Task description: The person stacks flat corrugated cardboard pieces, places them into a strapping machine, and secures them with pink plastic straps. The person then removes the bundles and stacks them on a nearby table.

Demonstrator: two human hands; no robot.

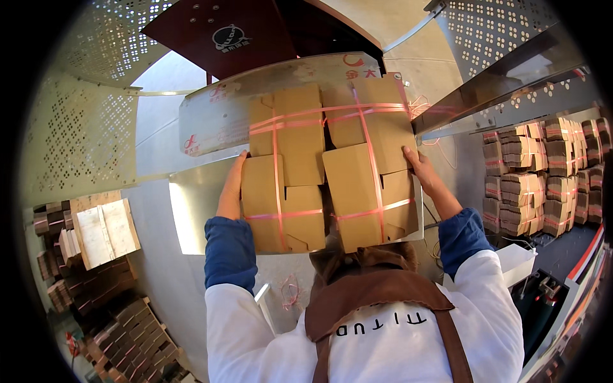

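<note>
Folded flat brown cardboard boxes in a bundle [287, 140] lie in front of me, arranged as two side-by-side stacks. Pink strapping [361, 118] crosses them both ways. My left hand [234, 182] is closed against the left edge of the bundle, its fingers partly hidden by the cardboard. At the opposite edge, my right hand [423, 171] grips the cardboard, thumb on top and the other fingers out of sight. Under and beyond the bundle are a metal worktop [188, 210] and a pale plate [214, 118] with red markings.
A dark red machine panel [223, 38] stands beyond the worktop, with a metal arm [498, 76] on the right. Strapped cardboard stacks [525, 175] stand at right; more stacks [131, 345] sit at lower left. Loose pink strapping [290, 291] lies on the floor.
</note>
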